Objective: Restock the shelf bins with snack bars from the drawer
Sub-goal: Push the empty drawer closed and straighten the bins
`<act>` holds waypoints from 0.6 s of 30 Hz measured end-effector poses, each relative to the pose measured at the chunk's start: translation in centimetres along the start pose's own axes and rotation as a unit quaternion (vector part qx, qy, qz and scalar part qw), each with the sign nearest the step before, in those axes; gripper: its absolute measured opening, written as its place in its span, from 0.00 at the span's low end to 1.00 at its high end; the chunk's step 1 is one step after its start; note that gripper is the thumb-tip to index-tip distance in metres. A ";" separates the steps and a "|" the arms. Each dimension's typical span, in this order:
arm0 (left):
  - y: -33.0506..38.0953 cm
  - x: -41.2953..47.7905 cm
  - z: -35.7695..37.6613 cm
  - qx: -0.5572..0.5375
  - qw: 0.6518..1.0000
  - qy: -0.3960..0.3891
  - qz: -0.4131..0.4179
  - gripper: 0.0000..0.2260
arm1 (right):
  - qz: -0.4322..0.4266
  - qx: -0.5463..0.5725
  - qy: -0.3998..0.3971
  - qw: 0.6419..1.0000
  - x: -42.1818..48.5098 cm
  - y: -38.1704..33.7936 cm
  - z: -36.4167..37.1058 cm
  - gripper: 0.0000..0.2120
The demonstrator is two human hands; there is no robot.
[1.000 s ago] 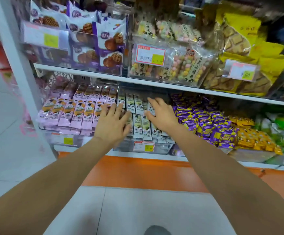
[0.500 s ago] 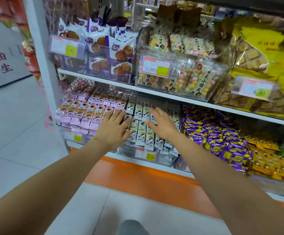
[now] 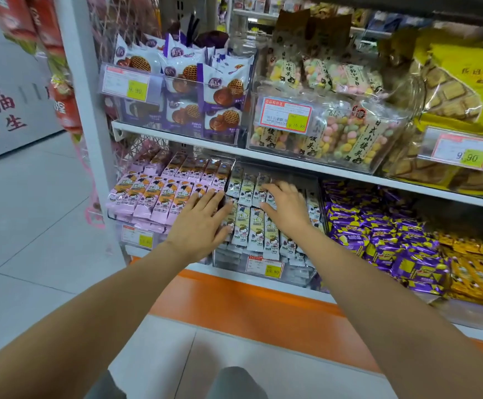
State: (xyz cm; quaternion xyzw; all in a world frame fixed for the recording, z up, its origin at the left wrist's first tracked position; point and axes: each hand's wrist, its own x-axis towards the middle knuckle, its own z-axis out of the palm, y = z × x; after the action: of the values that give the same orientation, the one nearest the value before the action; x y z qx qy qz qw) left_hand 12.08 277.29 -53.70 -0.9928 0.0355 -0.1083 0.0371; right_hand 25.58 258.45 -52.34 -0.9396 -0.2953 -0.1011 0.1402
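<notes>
Here, left hand (image 3: 200, 223), right hand (image 3: 287, 210), flat (on bars (image 3: 256, 228))

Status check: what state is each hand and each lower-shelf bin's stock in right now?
left hand: open, fingers straight, lying flat where the pink and pale rows meet.
right hand: open, fingers straight, lying flat on the pale bars.
pink bars: bin filled, tidy side-by-side rows.
pale bars: bin filled, in rows, partly covered by both hands.
purple packets: heaped loosely, not in rows.
</notes>
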 end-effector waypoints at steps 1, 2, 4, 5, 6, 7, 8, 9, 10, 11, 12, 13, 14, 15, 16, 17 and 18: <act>-0.2 0.0 0.2 -0.002 1.000 0.008 0.001 0.33 | -0.007 0.006 -0.002 1.000 -0.1 -0.1 0.0 0.24; -0.3 -0.1 0.3 -0.002 1.000 0.016 -0.001 0.32 | -0.021 0.013 -0.010 1.000 -0.2 -0.2 0.0 0.24; -0.6 -0.1 0.3 -0.004 1.000 0.028 -0.007 0.30 | -0.055 0.011 -0.030 0.998 -0.4 -0.7 0.3 0.24; -0.8 -0.2 0.3 -0.005 0.999 0.031 -0.008 0.30 | -0.061 0.003 -0.032 0.998 -0.3 -0.9 0.5 0.24; -1.0 -0.2 0.3 -0.007 0.999 0.031 -0.006 0.30 | -0.058 -0.003 -0.026 0.998 -0.2 -1.1 0.7 0.23; -1.2 -0.4 0.3 -0.010 0.999 0.031 -0.003 0.30 | -0.050 -0.005 -0.016 0.999 -0.1 -1.3 0.7 0.21; -1.5 -0.5 0.4 -0.012 0.999 0.030 0.000 0.30 | -0.043 -0.009 -0.006 0.999 0.1 -1.5 0.8 0.21; -1.7 -0.6 0.3 -0.013 0.999 0.030 0.002 0.31 | -0.037 -0.016 0.002 0.999 0.3 -1.6 0.8 0.20; -1.9 -0.7 0.3 -0.014 0.999 0.030 0.003 0.33 | -0.031 -0.023 0.007 0.999 0.5 -1.7 0.8 0.19; -2.1 -0.8 0.2 -0.015 0.999 0.030 0.002 0.35 | -0.027 -0.027 0.011 0.999 0.6 -1.8 0.8 0.19; -2.3 -0.9 0.2 -0.017 0.999 0.028 0.001 0.37 | -0.023 -0.028 0.017 0.999 0.7 -2.0 0.8 0.19; -2.4 -0.9 0.1 -0.021 1.000 0.023 0.000 0.38 | -0.022 -0.029 0.021 0.999 0.8 -2.1 0.7 0.19; -2.6 -0.9 0.1 -0.023 1.000 0.016 0.000 0.40 | -0.024 -0.030 0.022 0.999 0.7 -2.2 0.7 0.19; -2.7 -0.9 0.0 -0.024 1.000 0.014 0.001 0.41 | -0.028 -0.031 0.020 0.999 0.8 -2.3 0.8 0.19; -2.7 -1.0 0.0 -0.024 1.000 0.014 0.005 0.44 | -0.032 -0.033 0.016 0.999 0.8 -2.5 0.8 0.20; -2.7 -1.0 0.1 -0.022 1.000 0.016 0.009 0.46 | -0.035 -0.034 0.011 0.999 0.8 -2.6 0.9 0.19; -2.8 -0.9 0.1 -0.020 1.000 0.017 0.012 0.48 | -0.036 -0.032 0.009 0.999 1.0 -2.7 0.9 0.19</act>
State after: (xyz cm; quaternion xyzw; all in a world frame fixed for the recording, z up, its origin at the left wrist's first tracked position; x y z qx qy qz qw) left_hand 11.40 280.16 -53.78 -0.9908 0.0505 -0.1241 0.0175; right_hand 24.88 261.35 -52.40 -0.9315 -0.3239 -0.1244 0.1089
